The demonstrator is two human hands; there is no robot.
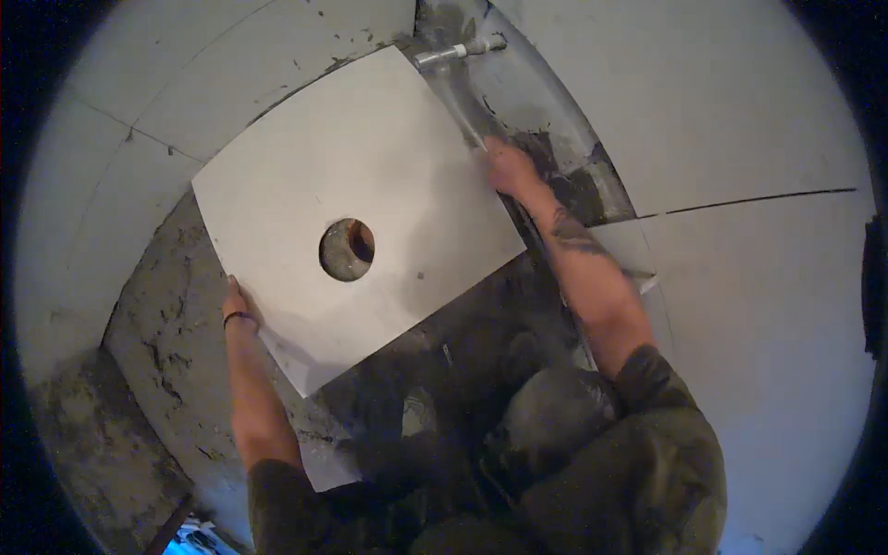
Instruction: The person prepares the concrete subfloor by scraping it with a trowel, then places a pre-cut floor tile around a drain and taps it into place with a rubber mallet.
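Observation:
A large white tile (407, 139) with a round cut hole lies at a slant over the rough cement floor. A reddish round opening, perhaps a pipe end (361, 242), shows partly through the hole. My left hand (236, 305), with a dark band at the wrist, grips the tile's lower left edge. My right hand (511, 171) holds the right edge, its fingertips partly hidden. Beyond the tile's top corner, a short silver tube-like tool (444, 55) with a white band lies crosswise on a grey, mortar-stained strip.
Pale tiled surfaces (740, 277) rise or spread on the right and at the top left (139, 102). Bare, cracked cement (166, 333) shows along the left. A dark stained block (92, 435) is at the lower left. My knee (555, 416) is below the tile.

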